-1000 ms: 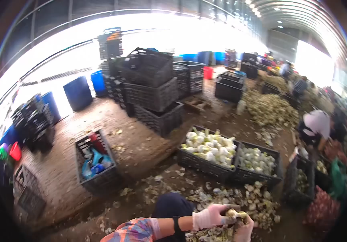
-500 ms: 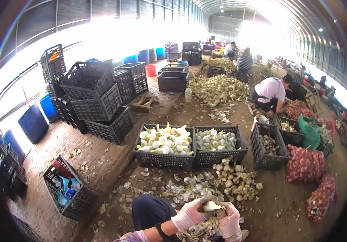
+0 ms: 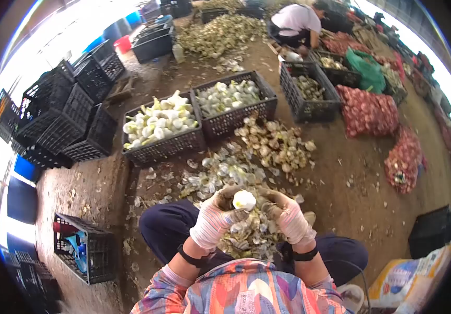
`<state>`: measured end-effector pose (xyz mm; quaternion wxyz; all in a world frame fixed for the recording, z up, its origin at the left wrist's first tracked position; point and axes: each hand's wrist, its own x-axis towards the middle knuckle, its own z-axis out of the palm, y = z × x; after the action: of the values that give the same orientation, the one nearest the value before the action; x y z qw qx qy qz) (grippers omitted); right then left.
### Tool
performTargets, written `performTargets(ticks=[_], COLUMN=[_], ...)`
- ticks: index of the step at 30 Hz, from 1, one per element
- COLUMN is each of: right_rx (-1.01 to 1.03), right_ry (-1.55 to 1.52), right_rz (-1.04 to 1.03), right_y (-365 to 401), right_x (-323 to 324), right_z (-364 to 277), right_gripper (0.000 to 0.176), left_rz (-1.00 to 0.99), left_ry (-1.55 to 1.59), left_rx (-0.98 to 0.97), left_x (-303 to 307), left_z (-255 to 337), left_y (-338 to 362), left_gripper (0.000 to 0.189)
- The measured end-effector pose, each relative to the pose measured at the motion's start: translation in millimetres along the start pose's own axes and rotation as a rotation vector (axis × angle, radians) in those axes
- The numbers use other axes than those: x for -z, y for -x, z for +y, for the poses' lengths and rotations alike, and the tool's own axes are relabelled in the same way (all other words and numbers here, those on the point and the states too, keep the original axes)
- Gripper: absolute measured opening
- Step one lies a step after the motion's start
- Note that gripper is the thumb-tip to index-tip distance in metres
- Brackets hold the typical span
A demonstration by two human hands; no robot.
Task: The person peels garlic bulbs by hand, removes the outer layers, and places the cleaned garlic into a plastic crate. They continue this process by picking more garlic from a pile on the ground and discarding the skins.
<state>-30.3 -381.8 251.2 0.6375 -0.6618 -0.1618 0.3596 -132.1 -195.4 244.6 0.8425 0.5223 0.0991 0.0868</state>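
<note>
My left hand [image 3: 216,215], in a striped glove with dirty fingers, is closed on a white garlic bulb [image 3: 244,200] in front of my lap. Close on the bulb's right side is my right hand [image 3: 288,213], gloved too, its fingers bent; what it grips, if anything, I cannot make out. Peeled skins [image 3: 241,230] lie beneath both hands. Beyond them sits a heap of unpeeled bulbs [image 3: 277,146]. Cleaned bulbs [image 3: 165,121] fill one black crate [image 3: 166,144], and more fill the crate [image 3: 241,116] beside it.
Stacked black crates [image 3: 52,115] stand at the left, above a crate holding blue items [image 3: 99,254]. A co-worker [image 3: 296,23] crouches at the top. Red net sacks [image 3: 368,111] and a black crate [image 3: 312,107] are at the right, a printed sack [image 3: 408,277] at lower right.
The view has tilted down and turned, bringing my lap and both forearms into sight. The bulb between my hands now shows its round white side toward me.
</note>
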Motion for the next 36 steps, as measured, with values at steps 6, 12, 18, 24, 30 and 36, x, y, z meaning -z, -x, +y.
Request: performTargets(ticks=[6, 12, 18, 24, 30, 36], right_rx=[0.123, 0.409, 0.618, 0.372, 0.063, 0.445], right_ry=[-0.395, 0.051, 0.682, 0.005, -0.512, 0.226], right_rz=[-0.054, 0.105, 0.188, 0.003, 0.014, 0.112], right_y=[10.4, 20.8, 29.3, 28.9, 22.9, 8.8], right_x=[-10.7, 10.0, 21.7, 22.6, 12.0, 17.4], right_z=[14.1, 25.6, 22.4, 46.7, 62.4, 67.9], right_gripper=[0.054, 0.050, 0.054, 0.043, 0.040, 0.045], left_rz=[0.005, 0.031, -0.110, 0.020, 0.148, -0.016], left_ry=[-0.579, -0.711, -1.179, -0.684, -0.004, -0.778], left_rx=[-0.187, 0.017, -0.170, 0.003, 0.172, -0.181], left_x=[-29.5, -53.6, -46.0, -29.3, -15.9, -20.3], left_z=[-15.1, 4.1, -24.3, -49.0, -67.0, -57.9], left_y=[-4.9, -3.8, -15.1, -16.8, -19.2, -15.1], left_gripper=[0.050, 0.023, 0.016, 0.022, 0.019, 0.023])
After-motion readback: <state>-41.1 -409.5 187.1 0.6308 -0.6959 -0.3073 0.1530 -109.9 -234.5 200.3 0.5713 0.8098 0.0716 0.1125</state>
